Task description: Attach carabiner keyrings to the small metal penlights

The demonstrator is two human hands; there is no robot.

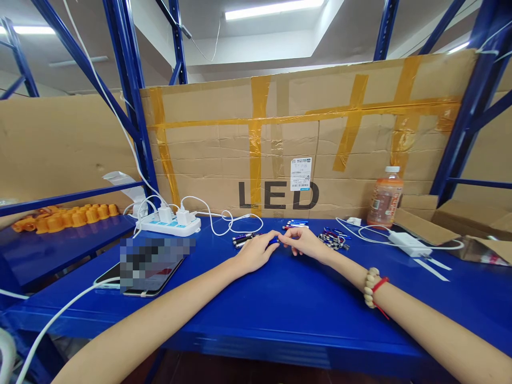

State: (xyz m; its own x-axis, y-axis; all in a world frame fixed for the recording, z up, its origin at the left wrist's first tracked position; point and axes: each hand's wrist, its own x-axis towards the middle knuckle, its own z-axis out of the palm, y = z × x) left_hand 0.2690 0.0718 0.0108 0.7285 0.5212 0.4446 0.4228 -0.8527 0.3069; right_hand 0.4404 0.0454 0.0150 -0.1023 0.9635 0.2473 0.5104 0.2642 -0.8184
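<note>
My left hand (255,252) is closed around a blue pen (274,240), most of it hidden by the fingers. Thumb and fingertips of my right hand (303,242) pinch together right at the pen's end; whatever lies between them is too small to make out. Beside my left hand are several dark and silver pens (243,238). Behind my right hand lies a row of blue, white and red pens (295,224). A pile of small shiny metal and blue pieces (334,240) sits just right of my right hand.
Phones (152,272), partly blurred out, lie left on the blue table (280,314). Behind them stands a white power strip (172,224) with cables. To the right are a drink bottle (385,198), a white adapter (410,244) and an open carton (472,226). Cardboard (208,160) walls the back.
</note>
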